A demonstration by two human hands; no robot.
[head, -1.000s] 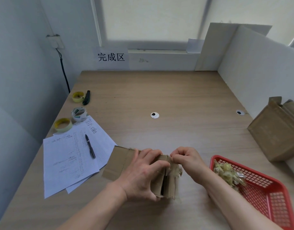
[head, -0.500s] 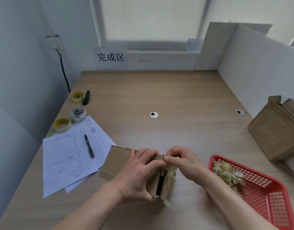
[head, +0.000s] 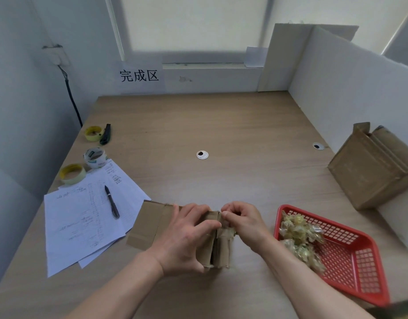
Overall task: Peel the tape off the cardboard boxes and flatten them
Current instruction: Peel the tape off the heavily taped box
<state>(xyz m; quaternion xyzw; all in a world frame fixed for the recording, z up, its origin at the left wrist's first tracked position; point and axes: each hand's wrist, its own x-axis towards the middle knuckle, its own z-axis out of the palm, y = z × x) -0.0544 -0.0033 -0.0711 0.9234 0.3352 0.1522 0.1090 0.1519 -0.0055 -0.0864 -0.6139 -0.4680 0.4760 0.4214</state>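
A small brown cardboard box [head: 150,224] lies near the table's front edge, with strips of tape across its top. My left hand [head: 186,238] presses down on it and grips its right end. My right hand [head: 243,218] pinches a strip of crumpled clear tape [head: 227,232] at the box's upper right corner. The tape hangs loose down the box's right end. A larger cardboard box [head: 368,171] leans against the white partition at the right.
A red plastic basket [head: 357,256] with balled-up used tape [head: 299,233] sits at the front right. Paper sheets [head: 78,217] with a black pen [head: 112,201] lie at the left. Three tape rolls [head: 94,157] and a dark cutter [head: 105,134] are beyond them.
My right hand has worked the tape at the box's corner, shifting slightly. The loose tape now hangs along the box's right end. My left hand keeps its hold.
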